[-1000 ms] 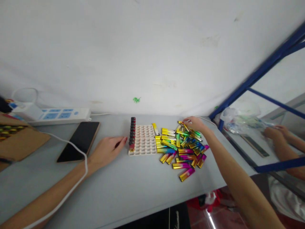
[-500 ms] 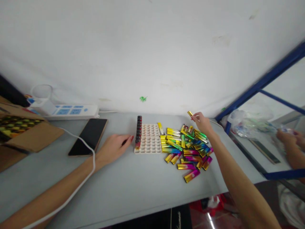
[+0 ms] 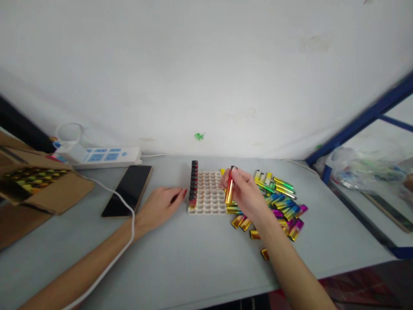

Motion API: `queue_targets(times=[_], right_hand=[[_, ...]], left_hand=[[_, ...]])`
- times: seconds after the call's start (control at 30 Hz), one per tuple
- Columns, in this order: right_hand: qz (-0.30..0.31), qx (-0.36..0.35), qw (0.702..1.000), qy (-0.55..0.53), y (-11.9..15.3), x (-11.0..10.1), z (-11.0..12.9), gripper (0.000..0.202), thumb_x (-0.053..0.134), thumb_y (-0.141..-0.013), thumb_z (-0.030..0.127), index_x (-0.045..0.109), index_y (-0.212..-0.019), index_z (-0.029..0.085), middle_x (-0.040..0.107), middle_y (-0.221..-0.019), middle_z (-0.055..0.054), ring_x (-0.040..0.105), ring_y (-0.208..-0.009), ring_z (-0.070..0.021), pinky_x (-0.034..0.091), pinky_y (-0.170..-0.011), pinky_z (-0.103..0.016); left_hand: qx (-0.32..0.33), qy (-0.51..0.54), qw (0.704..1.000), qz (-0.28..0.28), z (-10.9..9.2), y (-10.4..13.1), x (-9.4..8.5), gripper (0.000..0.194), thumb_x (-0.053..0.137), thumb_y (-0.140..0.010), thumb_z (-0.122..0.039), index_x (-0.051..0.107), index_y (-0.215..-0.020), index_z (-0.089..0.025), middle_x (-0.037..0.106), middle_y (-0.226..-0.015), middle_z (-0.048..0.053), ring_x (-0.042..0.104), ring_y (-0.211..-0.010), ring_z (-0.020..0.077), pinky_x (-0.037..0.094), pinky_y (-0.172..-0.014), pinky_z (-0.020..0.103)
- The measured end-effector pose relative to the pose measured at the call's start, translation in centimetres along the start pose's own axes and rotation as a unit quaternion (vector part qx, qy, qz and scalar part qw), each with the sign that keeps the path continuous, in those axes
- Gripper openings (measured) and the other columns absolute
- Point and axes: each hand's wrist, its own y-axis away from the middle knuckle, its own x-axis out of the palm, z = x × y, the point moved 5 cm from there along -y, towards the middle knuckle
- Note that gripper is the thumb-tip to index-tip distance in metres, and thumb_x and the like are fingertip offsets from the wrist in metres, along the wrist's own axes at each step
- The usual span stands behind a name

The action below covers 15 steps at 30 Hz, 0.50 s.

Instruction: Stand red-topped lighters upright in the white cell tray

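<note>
My right hand [image 3: 243, 189] pinches a gold and red lighter [image 3: 230, 188] near its dark top, holding it roughly upright by the right edge of a white grid tray [image 3: 209, 211]. Along the tray's left column stands a row of lighters [image 3: 193, 183] with black and red tops; the tray's other visible holes show nothing in them. My left hand [image 3: 163, 204] lies on the table just left of that row, fingers loosely bent, a gap between thumb and forefinger, and nothing held. A loose pile of shiny lighters [image 3: 284, 202] in gold, green, blue and purple spreads right of the tray, partly behind my right hand.
Left of my hand lie a black phone [image 3: 129, 189] and a white power strip [image 3: 111, 156]. An open cardboard box [image 3: 74, 193] holds several yellow-topped items. A white cable [image 3: 133, 228] crosses my left forearm. A blue metal frame [image 3: 358, 116] and plastic bags [image 3: 351, 168] are at right.
My right hand has come left from behind the pile to the tray's right edge, with the lighter now turned upright. My left hand stays beside the row. The camera view has shifted slightly.
</note>
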Motion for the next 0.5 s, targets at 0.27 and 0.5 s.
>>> queue_targets(times=[0.27, 0.5], right_hand=[[0.102, 0.096, 0.986, -0.088, 2.7, 4.6, -4.1, 0.055, 0.07, -0.094, 0.08, 0.054, -0.097, 0.028, 0.053, -0.065, 0.008, 0.048, -0.051, -0.0131, 0.045, -0.051, -0.026], [-0.037, 0.085, 0.996, 0.016, 2.3, 2.6, -5.2, 0.067, 0.075, -0.085, 0.086, 0.046, -0.073, 0.026, 0.036, -0.063, 0.008, 0.029, -0.055, -0.0107, 0.022, -0.048, -0.026]], left_hand=[[-0.003, 0.001, 1.0, 0.012, -0.1, 0.3, 0.1, 0.046, 0.042, -0.112, -0.043, 0.069, -0.08, -0.023, 0.073, -0.07, 0.004, 0.066, -0.064, 0.0205, 0.038, -0.066, 0.031], [-0.004, 0.001, 1.0, 0.007, -0.1, 0.3, 0.1, 0.047, 0.042, -0.11, -0.044, 0.064, -0.074, -0.024, 0.066, -0.061, 0.002, 0.06, -0.059, 0.0197, 0.033, -0.062, 0.032]])
